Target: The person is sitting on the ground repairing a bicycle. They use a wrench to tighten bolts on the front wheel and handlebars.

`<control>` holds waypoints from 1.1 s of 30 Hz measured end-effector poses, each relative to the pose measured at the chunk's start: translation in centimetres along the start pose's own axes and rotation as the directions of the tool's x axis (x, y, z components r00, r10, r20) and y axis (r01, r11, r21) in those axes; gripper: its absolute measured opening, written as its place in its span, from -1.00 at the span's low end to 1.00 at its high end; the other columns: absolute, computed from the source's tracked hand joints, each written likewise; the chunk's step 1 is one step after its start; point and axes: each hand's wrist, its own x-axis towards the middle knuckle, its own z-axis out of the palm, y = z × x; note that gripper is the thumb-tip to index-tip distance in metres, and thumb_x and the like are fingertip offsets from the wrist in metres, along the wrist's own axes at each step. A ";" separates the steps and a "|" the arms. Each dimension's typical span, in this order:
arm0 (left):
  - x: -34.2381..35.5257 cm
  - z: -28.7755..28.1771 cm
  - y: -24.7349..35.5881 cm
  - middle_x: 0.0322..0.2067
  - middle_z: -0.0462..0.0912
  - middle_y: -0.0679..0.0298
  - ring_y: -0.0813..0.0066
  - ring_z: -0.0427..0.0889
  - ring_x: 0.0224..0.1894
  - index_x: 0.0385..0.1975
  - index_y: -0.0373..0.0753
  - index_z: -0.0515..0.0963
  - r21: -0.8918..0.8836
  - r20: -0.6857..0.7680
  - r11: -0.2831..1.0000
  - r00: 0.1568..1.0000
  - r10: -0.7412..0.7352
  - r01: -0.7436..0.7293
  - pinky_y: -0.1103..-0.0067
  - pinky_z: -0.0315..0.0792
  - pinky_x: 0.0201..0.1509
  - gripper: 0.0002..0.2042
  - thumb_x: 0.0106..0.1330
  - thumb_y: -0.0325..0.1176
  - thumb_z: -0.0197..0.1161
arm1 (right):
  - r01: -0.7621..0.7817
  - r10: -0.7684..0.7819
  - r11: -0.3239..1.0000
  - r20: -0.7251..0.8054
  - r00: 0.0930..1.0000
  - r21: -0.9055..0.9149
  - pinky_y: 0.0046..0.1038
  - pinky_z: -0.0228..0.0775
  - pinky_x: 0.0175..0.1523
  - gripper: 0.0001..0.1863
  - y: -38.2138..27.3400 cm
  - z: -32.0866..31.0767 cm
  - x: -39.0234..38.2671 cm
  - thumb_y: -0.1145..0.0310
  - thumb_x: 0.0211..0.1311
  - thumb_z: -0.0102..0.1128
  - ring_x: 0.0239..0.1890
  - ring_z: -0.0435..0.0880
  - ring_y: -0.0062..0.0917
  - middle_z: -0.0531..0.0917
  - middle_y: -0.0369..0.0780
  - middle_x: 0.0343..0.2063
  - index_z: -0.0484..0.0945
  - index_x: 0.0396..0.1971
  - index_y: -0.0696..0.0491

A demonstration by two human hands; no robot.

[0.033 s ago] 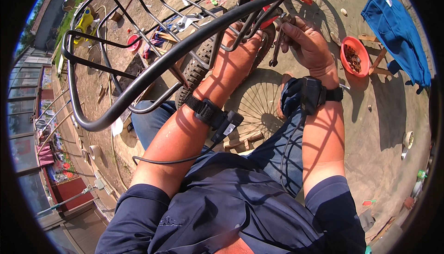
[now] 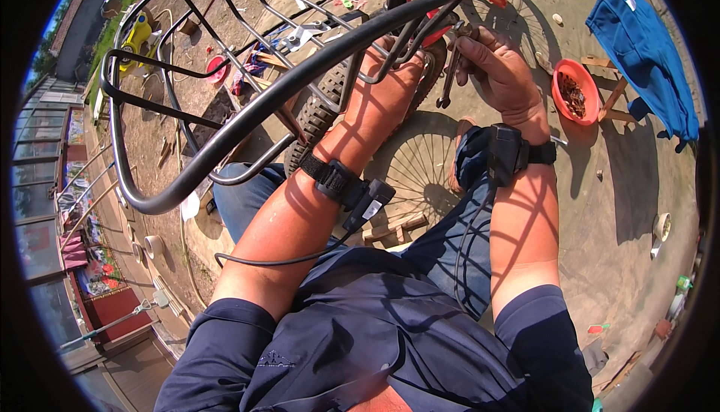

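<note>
A black tubular metal rack or basket [image 2: 192,174] spans the upper left above a knobby bicycle tyre [image 2: 315,112]. My left hand [image 2: 386,89] reaches up among the rack's tubes by the tyre, fingers curled and partly hidden behind the bars; what they hold is unclear. To its right, my right hand [image 2: 495,74] pinches a metal spanner [image 2: 448,83] near its upper end, the other end hanging down. Red parts [image 2: 435,26] show behind the tubes near both hands. The shadow of a spoked wheel falls on the ground below.
A red bowl of small brown pieces [image 2: 575,92] and blue cloth [image 2: 641,52] over a wooden support stand at right. A yellow object [image 2: 136,35], pink dish [image 2: 218,68], green parts and wood scraps lie behind the rack. A glazed building front [image 2: 41,209] runs along the left.
</note>
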 end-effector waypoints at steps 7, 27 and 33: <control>-0.1 0.0 0.1 -0.52 0.54 0.32 0.60 0.45 -0.45 -0.38 -0.36 0.51 -0.032 -0.026 0.998 0.999 0.046 -0.046 0.58 0.37 -0.36 -0.83 0.28 -0.37 0.30 | -0.013 0.013 1.000 -0.012 1.000 -0.026 -0.63 0.34 -0.30 -0.75 0.1 0.0 0.1 0.30 0.39 0.12 -0.45 0.53 -0.63 0.60 -0.30 -0.42 0.54 -0.10 0.15; -3.5 -1.6 0.7 -0.42 0.61 0.25 0.56 0.53 -0.35 -0.20 -0.39 0.54 0.186 0.150 0.982 0.988 -0.047 0.019 0.59 0.42 -0.24 -0.70 0.44 -0.20 0.12 | -0.161 0.157 0.978 -0.037 0.987 -0.132 -0.63 0.42 -0.41 -0.79 -0.1 2.5 0.2 0.28 0.28 0.22 -0.56 0.57 -0.67 0.60 -0.32 -0.55 0.60 -0.32 0.14; -5.0 -2.6 1.0 -0.46 0.55 0.27 0.55 0.51 -0.38 -0.26 -0.36 0.56 0.255 0.273 0.967 0.961 -0.054 -0.018 0.56 0.41 -0.26 -0.73 0.43 -0.23 0.11 | -0.196 0.202 0.951 0.002 0.979 -0.238 -0.63 0.44 -0.37 -0.76 0.8 2.5 1.1 0.23 0.28 0.26 -0.51 0.59 -0.70 0.63 -0.31 -0.52 0.63 -0.32 0.12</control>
